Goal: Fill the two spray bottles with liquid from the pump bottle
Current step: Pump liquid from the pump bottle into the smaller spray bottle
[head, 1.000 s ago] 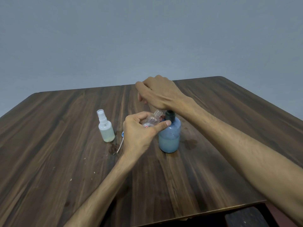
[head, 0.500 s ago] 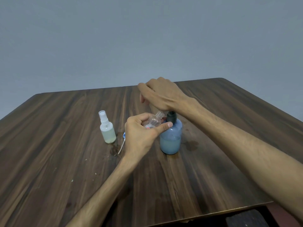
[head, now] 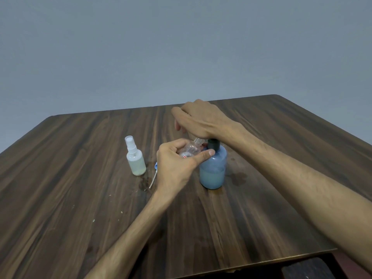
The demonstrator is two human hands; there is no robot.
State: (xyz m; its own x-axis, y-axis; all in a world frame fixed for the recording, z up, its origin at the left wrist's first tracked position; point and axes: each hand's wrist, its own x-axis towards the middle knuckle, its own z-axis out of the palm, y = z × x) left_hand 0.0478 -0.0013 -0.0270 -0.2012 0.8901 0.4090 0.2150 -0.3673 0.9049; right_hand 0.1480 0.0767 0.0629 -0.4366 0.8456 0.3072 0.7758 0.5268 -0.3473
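Presently, listed outward from the pump bottle (head: 213,168), which stands mid-bench (head: 80,218), about half full.

Item, nearest me: left hand (head: 177,166), fingers curled around the clear spray bottle (head: 192,151), which tilts, open neck toward the pump.

Item, left of the pump bottle: loose spray cap with dip tube (head: 154,176), lying flat; beyond it the capped spray bottle (head: 135,158), upright, holding liquid.

Item, above the pump: right hand (head: 199,119), its heel on the pump head, fingers loosely spread.

Advice: I'd keep the neck hard under the spout and press slowly, in short strokes.

Unclear: spout hidden under the hand; whether neck and spout meet; fill level in the clear bottle.
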